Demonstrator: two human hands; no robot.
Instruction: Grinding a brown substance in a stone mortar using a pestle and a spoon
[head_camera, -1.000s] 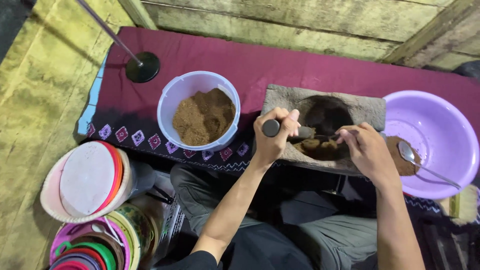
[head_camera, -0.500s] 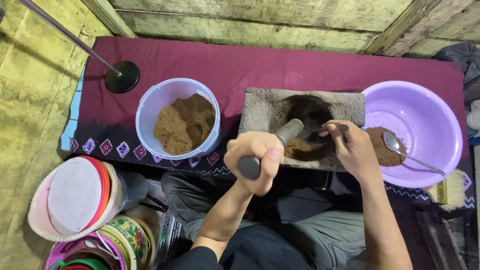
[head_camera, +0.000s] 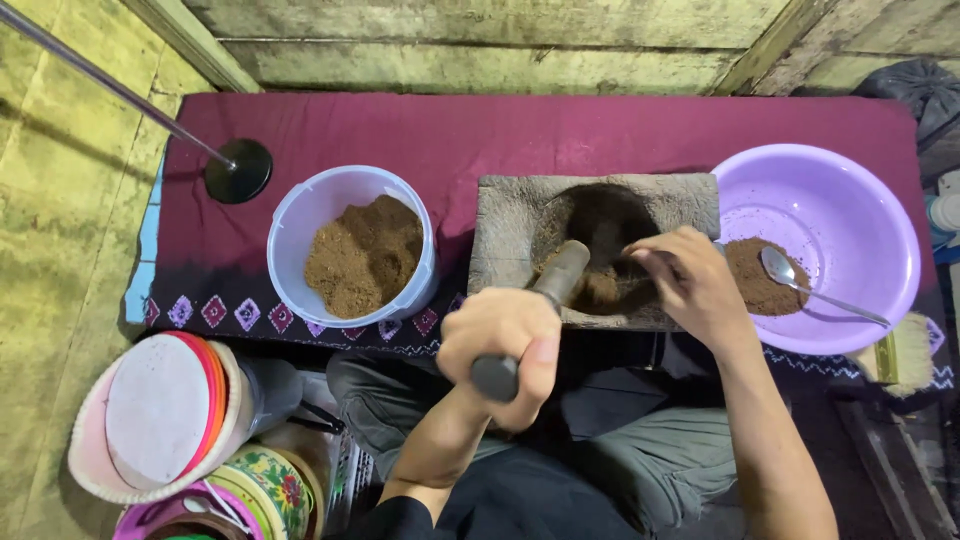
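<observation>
My left hand (head_camera: 505, 340) grips a dark pestle (head_camera: 555, 285) whose stone end reaches into the hollow of a grey stone mortar block (head_camera: 510, 215). Brown powder lies in that hollow. My right hand (head_camera: 690, 285) rests over the mortar's right rim, fingers curled toward the powder; whether it holds anything is unclear. Left of the mortar stands a pale blue tub (head_camera: 300, 230) half full of brown powder. To the right sits a purple basin (head_camera: 860, 215) with a heap of brown powder and a metal spoon (head_camera: 810, 290) in it.
All stands on a maroon cloth (head_camera: 480, 130) with a patterned front edge. A black round base with a metal pole (head_camera: 238, 170) is at the back left. Stacked colourful lids and containers (head_camera: 170, 415) lie at the lower left. A wooden wall runs behind.
My left hand has drawn the pestle back toward me and tilted it into the mortar. My right hand has shifted over the mortar's right rim. The view has drifted.
</observation>
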